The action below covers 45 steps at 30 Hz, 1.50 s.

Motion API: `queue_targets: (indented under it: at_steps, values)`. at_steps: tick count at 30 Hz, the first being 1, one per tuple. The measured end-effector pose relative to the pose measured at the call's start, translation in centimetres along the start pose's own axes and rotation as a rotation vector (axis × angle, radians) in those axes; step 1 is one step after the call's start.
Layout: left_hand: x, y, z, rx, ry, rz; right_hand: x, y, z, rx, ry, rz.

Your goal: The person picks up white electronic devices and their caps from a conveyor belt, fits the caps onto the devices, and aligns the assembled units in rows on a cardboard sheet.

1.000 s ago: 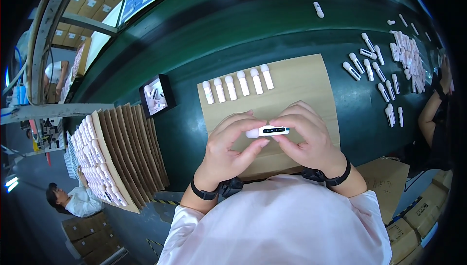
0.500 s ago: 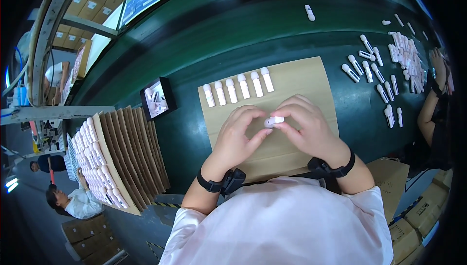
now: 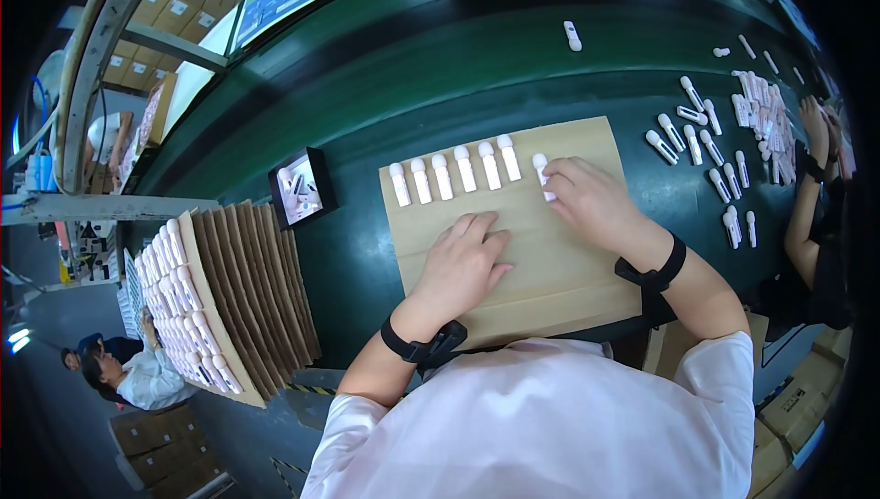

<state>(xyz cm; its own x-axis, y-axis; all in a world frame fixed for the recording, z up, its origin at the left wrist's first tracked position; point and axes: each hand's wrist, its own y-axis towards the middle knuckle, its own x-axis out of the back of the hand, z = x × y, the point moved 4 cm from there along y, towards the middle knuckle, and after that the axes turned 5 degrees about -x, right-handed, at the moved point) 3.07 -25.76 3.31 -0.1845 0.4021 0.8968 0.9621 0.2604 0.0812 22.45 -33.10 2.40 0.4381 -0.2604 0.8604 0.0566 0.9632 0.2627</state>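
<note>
A brown cardboard sheet (image 3: 513,261) lies on the green table in front of me. Along its far side several small white round-headed wands (image 3: 464,169) stand in a row, heads pointing away. My right hand (image 3: 594,204) is closed on another such wand (image 3: 541,169) at the row's right end, a gap apart from the others. That wand lies at the sheet, its head showing past my fingers and its lower part partly covered. My left hand (image 3: 461,265) rests over the middle of the sheet, fingers loosely spread, holding nothing.
Loose wands (image 3: 724,160) and a dense pile (image 3: 765,114) lie right, near another person's hands (image 3: 814,128). One lone wand (image 3: 572,36) lies at the far side. Left are a black box (image 3: 304,189) and stacked cardboard sheets (image 3: 257,288) bearing wands.
Both hands held the wand together before. My left hand has let go and dropped slightly nearer; my right hand has carried the wand away and right, beside the row.
</note>
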Motion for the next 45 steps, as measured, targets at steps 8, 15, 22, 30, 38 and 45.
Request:
queue_targets:
  at_steps: [8,15,22,30,38,45]
  values:
    - [0.1,0.4,0.3,-0.002,-0.02,0.026,-0.8,0.8,-1.2,0.006,-0.029,0.035]
    - [0.1,0.5,0.4,0.0,-0.01,0.029,-1.1,2.3,-2.1,-0.002,-0.008,0.011]
    - [0.0,1.1,0.7,0.011,-0.006,0.011,1.0,2.3,-1.4,-0.026,0.038,0.022]
    - [-0.1,1.3,1.1,-0.005,0.012,-0.002,4.8,1.9,-3.1,-0.119,0.049,-0.003]
    - [0.1,1.1,0.7,0.002,0.013,0.037,5.7,5.6,-7.0,-0.163,-0.048,0.012]
    - [0.3,0.8,0.4,0.005,0.022,0.039,2.5,14.4,-10.7,-0.243,-0.169,0.093]
